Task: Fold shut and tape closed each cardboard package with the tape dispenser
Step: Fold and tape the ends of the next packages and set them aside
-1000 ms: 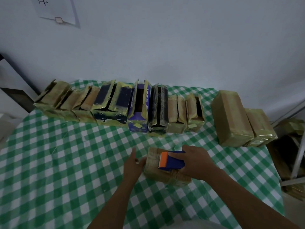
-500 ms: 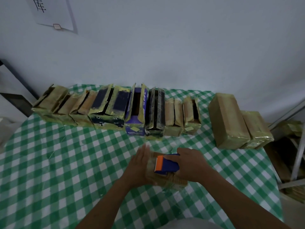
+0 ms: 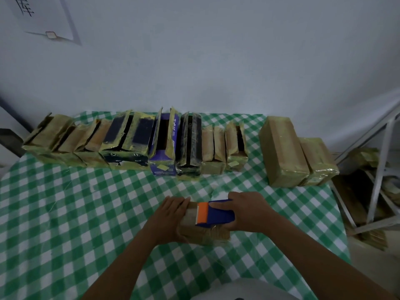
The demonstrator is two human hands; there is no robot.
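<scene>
Pressing on the left end of the small brown cardboard package (image 3: 203,234), the left hand (image 3: 171,215) had come in from beside that end, where a second earlier its fingers stood raised. It now lay flat over it, fingers straight and held together. On top of the package sat the blue tape dispenser with an orange blade end (image 3: 218,214), the orange end facing the left hand. The right hand (image 3: 251,211) gripped it, fingers curled over the blue body. The package lay on the green-and-white checked desk (image 3: 86,213), close to the person. By my judgement the flaps were held shut and a strip was being laid toward the left end, not yet cut.

Behind the package, to the left, stood a row of open cartons (image 3: 129,144) with flaps up. Behind it to the right were two closed brown boxes (image 3: 281,152), all well apart from it. Further right stood a grey metal frame (image 3: 378,169). Only the left fingers lay near the blade.
</scene>
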